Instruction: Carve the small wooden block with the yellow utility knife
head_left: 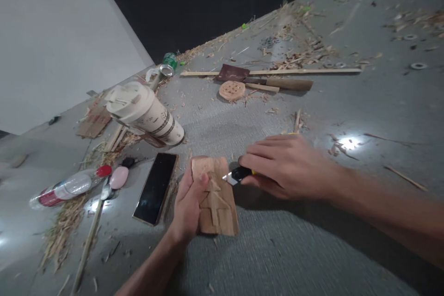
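A small flat wood block [222, 215] with a carved tree-like relief lies on the grey work surface [284, 249]. My left hand [189, 206] grips its left edge, thumb pressed on the carved face. My right hand [284, 166] is closed around a utility knife [236, 175] with a black and yellow body. The knife's blade tip sits at the block's upper right edge.
A dark phone [156, 187] lies just left of the block. Beyond it stand a lidded paper cup [145, 113], a plastic bottle [69, 187], a green can [168, 64], wood strips [270, 72], a round perforated wood disc [231, 90] and scattered shavings.
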`<state>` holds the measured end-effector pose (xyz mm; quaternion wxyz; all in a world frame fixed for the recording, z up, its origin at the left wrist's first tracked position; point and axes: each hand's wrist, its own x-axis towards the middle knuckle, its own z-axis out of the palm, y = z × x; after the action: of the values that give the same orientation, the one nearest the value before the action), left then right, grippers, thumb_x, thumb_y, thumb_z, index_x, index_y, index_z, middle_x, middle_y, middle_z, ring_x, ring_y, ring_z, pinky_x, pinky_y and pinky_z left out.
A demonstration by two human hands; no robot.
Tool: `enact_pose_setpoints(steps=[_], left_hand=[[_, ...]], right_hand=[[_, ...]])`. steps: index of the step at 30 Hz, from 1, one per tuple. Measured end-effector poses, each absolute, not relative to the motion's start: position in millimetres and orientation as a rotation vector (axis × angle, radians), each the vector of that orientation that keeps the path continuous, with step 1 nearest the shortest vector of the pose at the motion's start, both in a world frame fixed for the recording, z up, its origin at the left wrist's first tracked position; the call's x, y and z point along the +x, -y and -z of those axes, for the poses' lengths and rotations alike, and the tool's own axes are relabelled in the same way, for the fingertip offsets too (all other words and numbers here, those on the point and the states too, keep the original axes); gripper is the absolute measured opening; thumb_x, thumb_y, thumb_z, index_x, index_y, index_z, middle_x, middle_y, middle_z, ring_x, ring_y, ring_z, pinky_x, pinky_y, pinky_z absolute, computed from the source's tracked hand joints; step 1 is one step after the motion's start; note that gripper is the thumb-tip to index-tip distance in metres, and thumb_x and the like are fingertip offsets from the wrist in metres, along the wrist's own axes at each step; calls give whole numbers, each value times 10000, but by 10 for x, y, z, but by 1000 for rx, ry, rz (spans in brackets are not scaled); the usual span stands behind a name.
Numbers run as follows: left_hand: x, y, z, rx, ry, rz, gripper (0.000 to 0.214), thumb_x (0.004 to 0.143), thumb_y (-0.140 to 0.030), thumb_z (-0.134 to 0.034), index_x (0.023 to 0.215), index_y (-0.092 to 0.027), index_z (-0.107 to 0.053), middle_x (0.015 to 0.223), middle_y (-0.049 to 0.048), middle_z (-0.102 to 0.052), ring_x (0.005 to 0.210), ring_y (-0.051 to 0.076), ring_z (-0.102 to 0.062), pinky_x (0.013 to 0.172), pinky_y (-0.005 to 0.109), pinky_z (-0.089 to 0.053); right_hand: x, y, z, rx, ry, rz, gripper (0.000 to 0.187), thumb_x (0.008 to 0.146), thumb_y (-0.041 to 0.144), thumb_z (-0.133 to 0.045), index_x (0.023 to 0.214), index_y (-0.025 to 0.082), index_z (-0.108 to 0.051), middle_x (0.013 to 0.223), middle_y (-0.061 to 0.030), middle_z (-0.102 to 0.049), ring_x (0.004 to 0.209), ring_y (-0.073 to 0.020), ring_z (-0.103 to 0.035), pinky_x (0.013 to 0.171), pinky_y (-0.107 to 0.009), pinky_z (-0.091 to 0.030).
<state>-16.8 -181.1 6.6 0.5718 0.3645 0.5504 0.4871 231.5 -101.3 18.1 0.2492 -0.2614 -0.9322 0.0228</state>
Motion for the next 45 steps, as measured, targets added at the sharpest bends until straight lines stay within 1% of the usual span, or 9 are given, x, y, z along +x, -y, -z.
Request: enact_pose_setpoints(steps=[3, 6, 12, 18, 25, 35, 39, 41, 45], left_hand=[[-153, 1922, -65, 936, -1077, -898, 469, 933, -567, -816, 1217, -211, -704, 916, 34, -685, 751, 150, -621, 685, 247, -544], [-114, 1987, -63, 960, -1031, -848, 473, 959, -594, -781, 1233, -219, -699, 914, 32, -663, 748, 147, -592, 666, 239, -521], [-102, 1835, -66, 883, -1367, -1165, 417, 948, -541, -767, 1189, -202, -723, 997, 57, -747, 863, 195, -694, 787, 286, -601], [-106, 1799, -48, 907, -1376, -1208, 400, 957, -529, -764, 1188, -204, -738, 1050, 59, -771, 936, 209, -728, 860, 309, -609], [-109, 1833, -46, 921, -1379, -1204, 376, 963, -533, -766, 1143, -204, -753, 990, 40, -747, 860, 172, -676, 794, 269, -588], [-119, 1793, -72, 862, -1372, -1229, 375, 911, -513, -803, 1117, -206, -742, 957, 32, -732, 871, 173, -679, 795, 253, -589], [-121, 1925, -79, 972, -1226, -1057, 405, 923, -556, -807, 1113, -204, -739, 855, 12, -662, 750, 144, -591, 686, 229, -527], [-103, 1971, -82, 1000, -1177, -1014, 427, 923, -581, -804, 1120, -208, -733, 841, 11, -652, 733, 146, -571, 685, 242, -530], [-85, 1915, -58, 966, -1354, -1161, 354, 970, -540, -764, 1115, -218, -740, 916, 23, -696, 811, 163, -624, 758, 260, -561]], right_hand=[[2445, 860, -175, -1097, 2326, 28, 403, 1171, 471, -432, 1032, 203, -699, 812, -26, -704, 624, -150, -522, 583, -316, -257], [2543, 737, -159, -1323, 2141, -34, 414, 1147, 484, -452, 898, 211, -638, 709, -18, -617, 572, -145, -436, 578, -318, -258], [2422, 908, -132, -852, 2414, -249, 405, 1169, 486, -422, 1016, 207, -674, 811, -19, -679, 670, -146, -577, 619, -319, -303], [2303, 1029, -144, -593, 2628, -399, 456, 1185, 501, -375, 1001, 202, -666, 865, -18, -690, 684, -143, -556, 644, -353, -301], [2286, 1038, -139, -613, 2679, -413, 465, 1187, 501, -371, 1017, 197, -680, 861, -21, -693, 693, -150, -577, 645, -353, -276], [2278, 1058, -185, -663, 2591, -71, 436, 1181, 456, -416, 935, 203, -672, 829, -23, -705, 689, -154, -581, 674, -342, -355], [2414, 905, -165, -1029, 2413, 3, 444, 1175, 499, -410, 1009, 203, -697, 865, -49, -736, 661, -164, -564, 589, -335, -268], [2485, 823, -155, -1209, 2296, -9, 459, 1163, 523, -410, 957, 207, -671, 808, -54, -698, 632, -163, -520, 579, -332, -248], [2482, 839, -146, -1090, 2337, -129, 435, 1162, 508, -416, 955, 210, -656, 768, -32, -662, 626, -151, -519, 583, -321, -264]])
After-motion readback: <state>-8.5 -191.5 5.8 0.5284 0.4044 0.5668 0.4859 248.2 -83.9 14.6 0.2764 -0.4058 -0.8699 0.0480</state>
